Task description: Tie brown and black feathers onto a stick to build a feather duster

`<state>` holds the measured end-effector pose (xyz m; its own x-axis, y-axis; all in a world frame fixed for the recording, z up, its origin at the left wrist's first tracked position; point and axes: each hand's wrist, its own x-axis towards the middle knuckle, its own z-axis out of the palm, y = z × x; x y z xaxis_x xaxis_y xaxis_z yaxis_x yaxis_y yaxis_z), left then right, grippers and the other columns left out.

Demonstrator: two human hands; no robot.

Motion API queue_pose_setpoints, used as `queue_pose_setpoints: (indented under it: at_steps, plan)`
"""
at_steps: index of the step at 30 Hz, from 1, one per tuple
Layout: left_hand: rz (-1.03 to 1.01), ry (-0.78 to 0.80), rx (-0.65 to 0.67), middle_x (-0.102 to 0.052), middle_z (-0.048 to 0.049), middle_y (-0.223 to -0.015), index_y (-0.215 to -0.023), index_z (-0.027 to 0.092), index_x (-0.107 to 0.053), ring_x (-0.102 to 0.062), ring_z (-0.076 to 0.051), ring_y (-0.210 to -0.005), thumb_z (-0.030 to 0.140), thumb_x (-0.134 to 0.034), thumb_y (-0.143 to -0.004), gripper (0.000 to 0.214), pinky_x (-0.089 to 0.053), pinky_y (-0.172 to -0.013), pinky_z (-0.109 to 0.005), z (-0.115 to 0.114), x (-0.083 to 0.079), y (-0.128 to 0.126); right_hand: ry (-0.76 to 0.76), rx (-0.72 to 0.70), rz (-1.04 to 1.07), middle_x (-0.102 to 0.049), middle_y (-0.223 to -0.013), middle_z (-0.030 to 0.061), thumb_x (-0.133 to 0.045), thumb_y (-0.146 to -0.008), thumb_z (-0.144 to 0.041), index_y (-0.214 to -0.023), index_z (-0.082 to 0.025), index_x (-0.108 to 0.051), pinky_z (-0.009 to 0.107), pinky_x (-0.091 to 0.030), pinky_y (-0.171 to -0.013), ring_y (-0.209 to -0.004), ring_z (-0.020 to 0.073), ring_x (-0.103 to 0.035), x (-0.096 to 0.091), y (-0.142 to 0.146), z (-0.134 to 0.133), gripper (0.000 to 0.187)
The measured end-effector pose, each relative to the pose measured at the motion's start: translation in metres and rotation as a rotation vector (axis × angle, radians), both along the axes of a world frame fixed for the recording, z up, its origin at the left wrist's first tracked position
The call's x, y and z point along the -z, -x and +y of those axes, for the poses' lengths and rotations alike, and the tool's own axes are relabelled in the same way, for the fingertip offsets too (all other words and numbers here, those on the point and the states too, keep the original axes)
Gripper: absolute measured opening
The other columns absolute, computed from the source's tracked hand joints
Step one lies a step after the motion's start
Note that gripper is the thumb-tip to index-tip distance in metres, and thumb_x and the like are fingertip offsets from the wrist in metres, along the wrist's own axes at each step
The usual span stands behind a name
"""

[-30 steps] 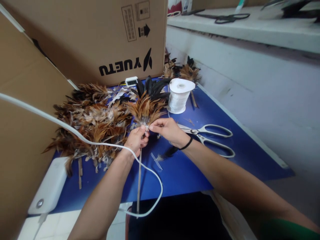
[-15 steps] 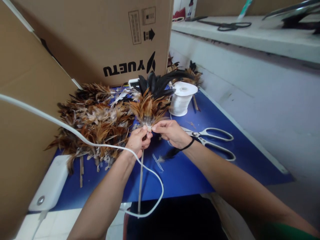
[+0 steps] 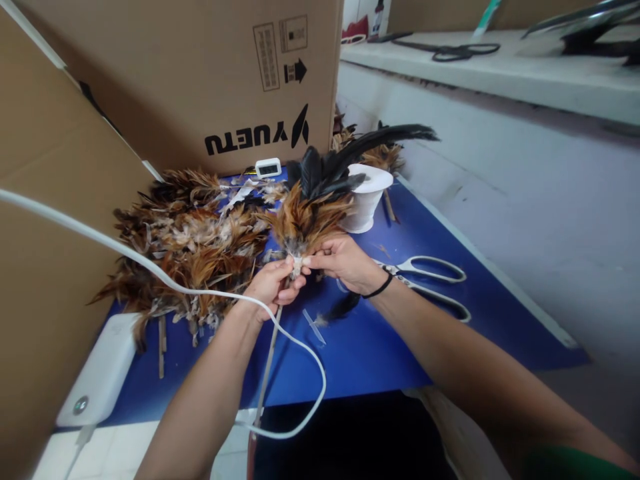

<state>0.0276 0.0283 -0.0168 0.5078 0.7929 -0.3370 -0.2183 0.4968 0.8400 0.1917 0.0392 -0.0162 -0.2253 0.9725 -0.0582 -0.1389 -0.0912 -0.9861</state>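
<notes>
My left hand (image 3: 271, 285) is closed round the bound base of a brown and black feather bundle (image 3: 313, 207), where its thin stick (image 3: 266, 370) begins. The stick runs down toward me. My right hand (image 3: 345, 262) pinches the same base from the right, fingertips pressed against the left hand's; a black band sits on that wrist. The feathers fan upward and to the right above both hands. A spool of white thread (image 3: 367, 197) stands just behind the bundle.
A heap of brown feather bundles (image 3: 185, 247) lies at left on the blue table (image 3: 380, 347). White-handled scissors (image 3: 425, 283) lie right of my hands. A cardboard box (image 3: 200, 73) stands behind. A white cable (image 3: 150, 273) loops across, and a white power bank (image 3: 100, 373) rests at left.
The feather bundle has tilted and turned in my hands, its black tips swinging up and to the right over the spool. Both hands stayed together at its base.
</notes>
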Motion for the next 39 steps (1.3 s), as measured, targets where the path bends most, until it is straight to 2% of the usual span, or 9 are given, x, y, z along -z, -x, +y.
queue_pose_setpoints:
  at_steps: [4, 8, 12, 17, 23, 29, 35, 39]
  plan:
    - [0.052, -0.053, -0.088, -0.05, 0.0027, -0.047, -0.077, 0.017, -0.045, -0.025, -0.001, -0.028, 0.042, -0.062, -0.077, 0.03, -0.014, -0.029, -0.012, -0.003, -0.002, -0.004, 0.004, 0.059, -0.006, -0.039, -0.042, -0.0101, -0.081, -0.049, -0.031, -0.061, -0.012, -0.06, 0.019, -0.019, -0.037, -0.039, 0.0022, -0.028, 0.0, 0.001, 0.0, 0.031]
    - [0.092, -0.048, -0.128, -0.052, 0.0044, -0.048, -0.081, 0.021, -0.04, -0.023, -0.002, -0.027, 0.039, -0.06, -0.079, 0.027, -0.013, -0.029, -0.012, -0.006, -0.004, -0.008, -0.022, 0.057, -0.032, -0.039, -0.043, -0.01, -0.079, -0.052, -0.033, -0.064, -0.012, -0.061, 0.019, -0.02, -0.037, -0.039, 0.0023, -0.028, 0.002, 0.003, 0.0, 0.031]
    - [0.164, -0.088, -0.224, -0.059, -0.0002, -0.061, -0.084, 0.019, -0.043, -0.036, -0.003, -0.031, 0.039, -0.06, -0.078, 0.027, -0.014, -0.029, -0.011, -0.007, 0.0, -0.014, -0.049, 0.086, -0.097, -0.044, -0.045, -0.0077, -0.076, -0.055, -0.033, -0.064, -0.012, -0.061, 0.02, -0.023, -0.039, -0.041, 0.0035, -0.032, 0.005, 0.005, 0.0, 0.027]
    - [0.238, -0.26, -0.365, -0.055, 0.0008, -0.064, -0.074, 0.014, -0.051, -0.043, -0.003, -0.038, 0.047, -0.068, -0.069, 0.037, -0.019, -0.029, -0.012, -0.007, 0.007, -0.019, -0.106, 0.153, -0.128, -0.044, -0.045, -0.007, -0.071, -0.058, -0.027, -0.064, -0.012, -0.062, 0.02, -0.023, -0.04, -0.042, 0.0041, -0.032, 0.005, 0.008, 0.0, 0.019]
    - [0.278, -0.279, -0.369, -0.047, 0.0029, -0.052, -0.061, 0.012, -0.052, -0.034, -0.001, -0.033, 0.053, -0.068, -0.066, 0.044, -0.017, -0.029, -0.014, -0.006, 0.011, -0.018, -0.165, 0.148, -0.204, -0.047, -0.047, -0.0058, -0.067, -0.064, -0.027, -0.066, -0.013, -0.064, 0.02, -0.027, -0.042, -0.043, 0.0054, -0.036, 0.005, 0.008, 0.001, 0.015]
    - [0.272, -0.243, -0.406, -0.043, 0.0059, -0.052, -0.067, 0.014, -0.05, -0.033, 0.0, -0.033, 0.049, -0.067, -0.068, 0.039, -0.017, -0.031, -0.013, -0.005, 0.008, -0.018, -0.228, 0.126, -0.229, -0.062, -0.065, 0.001, -0.063, -0.068, -0.026, -0.073, -0.013, -0.068, 0.022, -0.039, -0.052, -0.056, 0.0088, -0.048, 0.006, 0.005, -0.001, 0.014]
    - [0.239, -0.236, -0.398, -0.043, 0.0059, -0.053, -0.073, 0.012, -0.054, -0.029, 0.0, -0.033, 0.049, -0.063, -0.073, 0.037, -0.014, -0.031, -0.013, -0.005, 0.003, -0.015, -0.156, 0.112, -0.225, -0.056, -0.057, -0.0007, -0.066, -0.067, -0.033, -0.07, -0.014, -0.067, 0.021, -0.036, -0.044, -0.049, 0.0083, -0.043, 0.006, 0.003, -0.003, 0.02]
    - [0.214, -0.223, -0.376, -0.042, 0.0057, -0.053, -0.074, 0.012, -0.055, -0.029, 0.0, -0.033, 0.05, -0.063, -0.073, 0.039, -0.013, -0.031, -0.013, -0.006, -0.001, -0.013, -0.027, 0.056, -0.125, -0.045, -0.047, -0.0052, -0.069, -0.063, -0.034, -0.063, -0.013, -0.064, 0.02, -0.027, -0.04, -0.043, 0.0046, -0.032, 0.002, 0.001, -0.003, 0.022]
